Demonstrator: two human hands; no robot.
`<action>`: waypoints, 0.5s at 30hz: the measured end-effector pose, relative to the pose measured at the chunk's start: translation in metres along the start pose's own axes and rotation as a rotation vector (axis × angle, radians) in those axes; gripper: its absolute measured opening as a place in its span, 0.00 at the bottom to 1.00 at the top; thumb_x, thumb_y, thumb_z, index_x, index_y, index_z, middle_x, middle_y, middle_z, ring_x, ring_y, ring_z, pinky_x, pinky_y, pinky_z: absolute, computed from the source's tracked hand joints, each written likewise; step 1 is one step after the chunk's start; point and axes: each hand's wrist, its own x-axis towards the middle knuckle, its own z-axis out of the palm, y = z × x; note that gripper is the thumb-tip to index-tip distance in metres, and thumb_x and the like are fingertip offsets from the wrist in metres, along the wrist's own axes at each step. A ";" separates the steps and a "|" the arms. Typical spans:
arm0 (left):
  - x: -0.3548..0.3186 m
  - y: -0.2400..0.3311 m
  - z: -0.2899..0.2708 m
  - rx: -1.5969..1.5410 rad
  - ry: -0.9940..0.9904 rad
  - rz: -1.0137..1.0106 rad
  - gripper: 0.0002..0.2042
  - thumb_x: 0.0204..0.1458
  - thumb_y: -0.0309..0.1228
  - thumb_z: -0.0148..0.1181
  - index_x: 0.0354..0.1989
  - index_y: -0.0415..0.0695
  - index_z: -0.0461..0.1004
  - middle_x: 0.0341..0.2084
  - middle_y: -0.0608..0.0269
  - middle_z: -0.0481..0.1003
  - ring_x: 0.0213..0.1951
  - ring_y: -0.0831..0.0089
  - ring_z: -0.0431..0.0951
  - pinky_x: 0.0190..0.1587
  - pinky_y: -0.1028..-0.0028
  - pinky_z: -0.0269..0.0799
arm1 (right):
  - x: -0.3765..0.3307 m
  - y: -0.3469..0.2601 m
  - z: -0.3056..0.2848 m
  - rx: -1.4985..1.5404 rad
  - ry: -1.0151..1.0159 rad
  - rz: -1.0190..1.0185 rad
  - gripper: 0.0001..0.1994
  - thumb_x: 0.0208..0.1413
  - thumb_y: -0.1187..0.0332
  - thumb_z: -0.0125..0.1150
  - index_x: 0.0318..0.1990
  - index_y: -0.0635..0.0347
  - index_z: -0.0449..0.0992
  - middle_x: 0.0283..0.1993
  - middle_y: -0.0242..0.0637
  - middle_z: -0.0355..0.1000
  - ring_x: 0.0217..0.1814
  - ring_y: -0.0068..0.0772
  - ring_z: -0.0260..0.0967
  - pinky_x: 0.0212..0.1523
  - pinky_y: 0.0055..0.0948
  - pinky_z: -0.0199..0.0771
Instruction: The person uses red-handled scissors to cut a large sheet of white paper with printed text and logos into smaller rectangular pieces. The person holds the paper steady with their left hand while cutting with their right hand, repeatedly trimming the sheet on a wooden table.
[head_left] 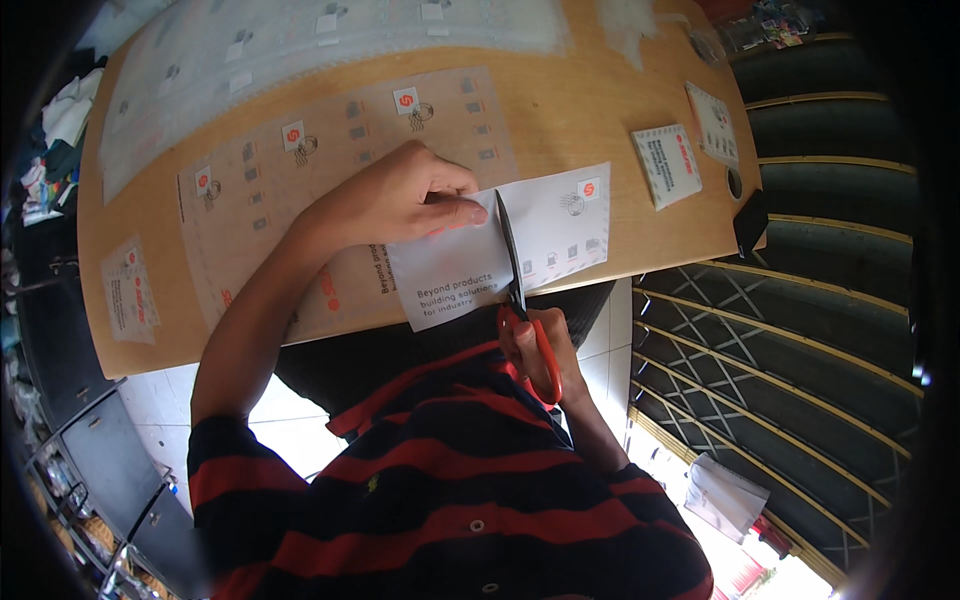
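A white printed paper sheet (450, 262) lies partly over the near edge of the table, its lower left corner hanging past it. My left hand (435, 200) pinches the sheet near its top edge, thumb on top. Red-handled scissors (541, 350) sit in my right hand (560, 345), fingers through the loops. The scissor blades run up across the sheet to its top edge, just right of my left thumb, and look nearly closed. Beneath my left forearm lies a larger translucent printed sheet (330, 130) with small stamp-like marks. Whether the paper is cut along the blades is hard to see.
The wooden table (560, 110) carries clear plastic sheeting (300, 50) at the back. Two small printed pieces, one a white card (666, 165), lie at the right; another piece (130, 290) is at far left. A folding metal gate (780, 330) stands right, dark drawers (110, 440) left.
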 end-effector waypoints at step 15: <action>-0.002 0.003 -0.004 0.037 -0.085 -0.080 0.09 0.56 0.28 0.62 0.26 0.37 0.74 0.14 0.66 0.70 0.19 0.82 0.66 0.25 0.77 0.62 | 0.003 -0.013 0.002 0.019 -0.007 0.009 0.33 0.64 0.43 0.49 0.15 0.62 0.69 0.10 0.34 0.64 0.14 0.32 0.68 0.19 0.33 0.67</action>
